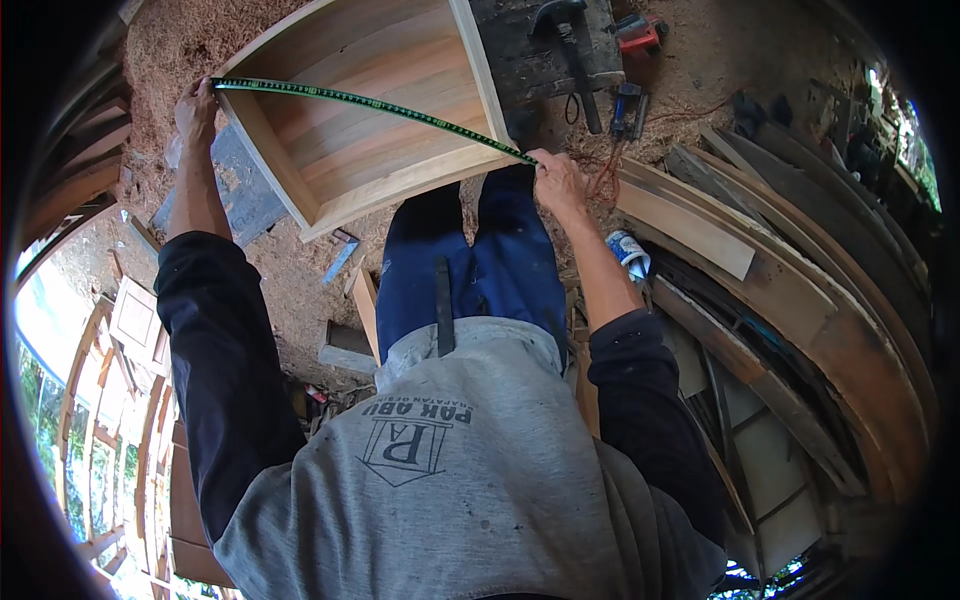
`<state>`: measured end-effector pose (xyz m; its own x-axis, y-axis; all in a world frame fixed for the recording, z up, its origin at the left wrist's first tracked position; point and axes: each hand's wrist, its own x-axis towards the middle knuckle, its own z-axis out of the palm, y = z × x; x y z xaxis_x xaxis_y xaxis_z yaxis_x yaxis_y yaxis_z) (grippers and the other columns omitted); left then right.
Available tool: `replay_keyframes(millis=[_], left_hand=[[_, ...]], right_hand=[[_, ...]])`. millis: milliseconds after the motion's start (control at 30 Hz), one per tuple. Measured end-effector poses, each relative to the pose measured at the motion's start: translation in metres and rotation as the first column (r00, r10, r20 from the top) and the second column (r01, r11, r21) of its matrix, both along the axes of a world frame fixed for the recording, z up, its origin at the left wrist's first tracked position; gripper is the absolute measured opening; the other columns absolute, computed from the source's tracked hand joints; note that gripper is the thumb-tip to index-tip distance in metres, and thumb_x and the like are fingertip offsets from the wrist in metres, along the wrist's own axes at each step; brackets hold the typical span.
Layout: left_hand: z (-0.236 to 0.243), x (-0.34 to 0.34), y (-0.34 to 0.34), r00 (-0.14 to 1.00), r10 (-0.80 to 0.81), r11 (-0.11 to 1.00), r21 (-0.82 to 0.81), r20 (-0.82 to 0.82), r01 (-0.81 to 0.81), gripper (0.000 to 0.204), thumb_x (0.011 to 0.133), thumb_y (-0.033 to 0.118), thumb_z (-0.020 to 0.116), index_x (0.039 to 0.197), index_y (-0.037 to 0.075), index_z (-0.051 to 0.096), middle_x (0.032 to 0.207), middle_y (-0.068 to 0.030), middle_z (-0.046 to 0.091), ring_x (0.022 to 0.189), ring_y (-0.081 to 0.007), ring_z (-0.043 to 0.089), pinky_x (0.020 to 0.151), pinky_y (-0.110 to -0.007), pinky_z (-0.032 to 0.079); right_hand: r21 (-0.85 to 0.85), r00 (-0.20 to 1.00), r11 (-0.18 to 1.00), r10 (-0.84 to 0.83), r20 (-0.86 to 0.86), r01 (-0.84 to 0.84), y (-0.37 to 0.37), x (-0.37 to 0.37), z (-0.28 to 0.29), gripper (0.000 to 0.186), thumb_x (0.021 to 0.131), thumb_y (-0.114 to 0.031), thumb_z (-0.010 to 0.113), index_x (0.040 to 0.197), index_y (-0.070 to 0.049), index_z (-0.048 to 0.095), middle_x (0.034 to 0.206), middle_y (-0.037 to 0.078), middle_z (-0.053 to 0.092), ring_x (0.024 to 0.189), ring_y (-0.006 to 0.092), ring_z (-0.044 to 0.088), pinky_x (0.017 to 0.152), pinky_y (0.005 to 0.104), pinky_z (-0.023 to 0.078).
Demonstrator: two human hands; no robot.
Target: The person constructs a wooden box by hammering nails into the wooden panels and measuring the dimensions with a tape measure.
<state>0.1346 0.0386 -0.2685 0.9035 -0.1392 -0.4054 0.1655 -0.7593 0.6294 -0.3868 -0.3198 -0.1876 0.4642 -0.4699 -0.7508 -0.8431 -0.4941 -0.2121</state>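
A green measuring tape (375, 103) stretches diagonally over a shallow wooden box (410, 183) with a planked bottom. At the box's far left corner, my left hand (194, 112) is closed on one end of the tape. My right hand (560, 185) pinches the tape just past the near right corner, beside my right knee. Between the hands the tape bows slightly above the box's inside. The near right corner of the box rests by my knees. Whatever lies inside my right palm is hidden.
A hammer (575, 65) lies on a dark board (520, 90) beyond the box, near a red tool (640, 35). Stacked planks (760, 250) fill the right side, with a blue-and-white can (628, 256) beside them. A blue-bladed try square (341, 258) lies on the ground at left.
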Motion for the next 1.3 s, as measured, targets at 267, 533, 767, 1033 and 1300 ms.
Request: replay_keyframes(millis=[267,533,767,1033,1300], left_hand=[[-0.003,0.003,0.003,1.0,-0.012,1.0,0.018,-0.01,0.012,0.041,0.098,0.031,0.057,0.123,0.0,0.061,0.104,-0.009,0.067,0.091,-0.0159,0.064,0.078,-0.028,0.054],[0.001,-0.001,-0.002,0.998,0.069,0.997,-0.028,0.002,-0.069,0.039,0.094,0.035,0.062,0.118,0.005,0.068,0.091,-0.0058,0.071,0.077,-0.0122,0.063,0.069,-0.026,0.05],[0.005,-0.003,-0.006,0.999,0.033,0.999,0.038,0.022,-0.034,0.039,0.095,0.036,0.06,0.116,0.004,0.069,0.089,-0.0058,0.07,0.075,-0.0122,0.063,0.068,-0.026,0.05],[0.017,-0.01,-0.015,0.997,0.078,0.996,0.033,0.013,-0.079,0.042,0.094,0.038,0.061,0.116,0.003,0.068,0.09,-0.0063,0.069,0.075,-0.0126,0.062,0.067,-0.026,0.051],[0.011,-0.003,-0.006,0.999,0.001,0.987,0.16,0.047,-0.009,0.043,0.094,0.041,0.061,0.119,0.006,0.068,0.088,-0.0044,0.07,0.077,-0.0122,0.063,0.068,-0.026,0.049]], right_hand=[[-0.036,0.998,0.999,0.007,0.06,-0.005,0.003,-0.004,-0.002,0.032,0.09,-0.012,0.056,0.116,-0.028,0.064,0.107,0.015,0.06,0.11,0.0358,0.055,0.093,0.0569,0.039],[-0.071,0.995,0.997,0.048,0.082,-0.042,0.002,-0.006,-0.007,0.028,0.091,-0.016,0.053,0.115,-0.028,0.064,0.104,0.017,0.063,0.103,0.04,0.059,0.087,0.0539,0.045],[-0.049,0.998,0.999,0.004,0.068,0.0,0.004,-0.006,-0.007,0.03,0.09,-0.014,0.057,0.114,-0.029,0.065,0.105,0.016,0.06,0.107,0.0361,0.057,0.091,0.0572,0.04],[-0.104,0.994,0.995,0.015,0.105,-0.004,0.008,-0.009,-0.009,0.031,0.09,-0.012,0.057,0.114,-0.03,0.065,0.103,0.014,0.06,0.108,0.0347,0.055,0.094,0.056,0.037],[-0.094,0.993,0.995,0.001,0.117,0.01,0.006,-0.008,-0.009,0.03,0.09,-0.012,0.057,0.113,-0.03,0.066,0.103,0.014,0.06,0.107,0.035,0.055,0.093,0.0562,0.037]])
